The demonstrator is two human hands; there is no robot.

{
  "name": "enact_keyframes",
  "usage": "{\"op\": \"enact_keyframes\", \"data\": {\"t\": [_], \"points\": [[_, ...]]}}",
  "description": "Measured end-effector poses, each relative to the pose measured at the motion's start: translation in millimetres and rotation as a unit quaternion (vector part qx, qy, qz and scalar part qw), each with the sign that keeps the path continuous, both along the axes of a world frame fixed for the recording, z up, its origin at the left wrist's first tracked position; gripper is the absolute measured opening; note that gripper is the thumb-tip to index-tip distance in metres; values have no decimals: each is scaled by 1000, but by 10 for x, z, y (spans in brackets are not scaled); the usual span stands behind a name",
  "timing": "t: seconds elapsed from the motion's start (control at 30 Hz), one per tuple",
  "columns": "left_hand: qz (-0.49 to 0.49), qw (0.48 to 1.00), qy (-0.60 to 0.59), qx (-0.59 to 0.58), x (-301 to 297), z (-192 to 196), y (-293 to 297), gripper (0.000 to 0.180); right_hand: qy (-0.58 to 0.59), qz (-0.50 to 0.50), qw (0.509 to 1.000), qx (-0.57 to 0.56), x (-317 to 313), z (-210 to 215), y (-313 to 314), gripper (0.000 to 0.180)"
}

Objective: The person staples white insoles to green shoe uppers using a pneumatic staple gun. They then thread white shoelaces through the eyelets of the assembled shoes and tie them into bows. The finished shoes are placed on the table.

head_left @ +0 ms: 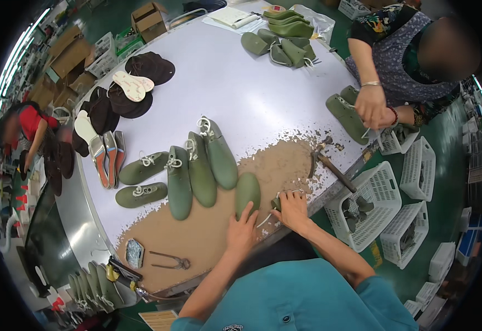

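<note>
A rounded green shoe-last piece (248,193) lies on the tan worn patch near the table's front edge. My left hand (242,229) grips its near end, thumb and fingers against the sides. Just to the right, my right hand (293,211) is closed over a smaller green shoe-last piece (276,203), mostly hidden under the fingers. A white cord (264,219) trails from below that hand. Left of my hands stand several whole green shoe lasts (201,176) with white cords tied at their tops.
A hammer (335,170) lies right of my hands; pincers (169,261) lie front left. Dark shoe uppers (136,96), insoles (107,160) and more lasts (285,41) occupy the table (208,71). A co-worker (401,60) handles a last at right, beside white crates (365,204). Another person (37,129) works left.
</note>
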State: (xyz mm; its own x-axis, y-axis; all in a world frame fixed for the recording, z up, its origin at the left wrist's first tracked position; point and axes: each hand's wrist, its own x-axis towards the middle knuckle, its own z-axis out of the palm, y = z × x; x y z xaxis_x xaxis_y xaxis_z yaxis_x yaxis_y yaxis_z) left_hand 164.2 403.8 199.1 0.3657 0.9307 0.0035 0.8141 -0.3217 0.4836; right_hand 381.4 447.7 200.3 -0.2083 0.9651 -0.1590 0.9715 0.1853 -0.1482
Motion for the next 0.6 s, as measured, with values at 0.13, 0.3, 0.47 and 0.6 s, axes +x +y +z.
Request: {"op": "enact_keyframes", "data": {"t": [0.13,0.3,0.47,0.6], "points": [[12,999,6,-35,-88,105,-321,50,-4,-30,996,-82,-111,-85,139,53],[93,987,-98,-91,-82,327,-584,50,15,-4,1000,-26,-386,-439,83,33],[90,994,-29,-57,-106,467,-373,55,326,-188,920,-111,-454,-298,66,34],[45,994,-95,43,147,655,-158,57,641,-291,666,-247,-507,-10,93,31]]}}
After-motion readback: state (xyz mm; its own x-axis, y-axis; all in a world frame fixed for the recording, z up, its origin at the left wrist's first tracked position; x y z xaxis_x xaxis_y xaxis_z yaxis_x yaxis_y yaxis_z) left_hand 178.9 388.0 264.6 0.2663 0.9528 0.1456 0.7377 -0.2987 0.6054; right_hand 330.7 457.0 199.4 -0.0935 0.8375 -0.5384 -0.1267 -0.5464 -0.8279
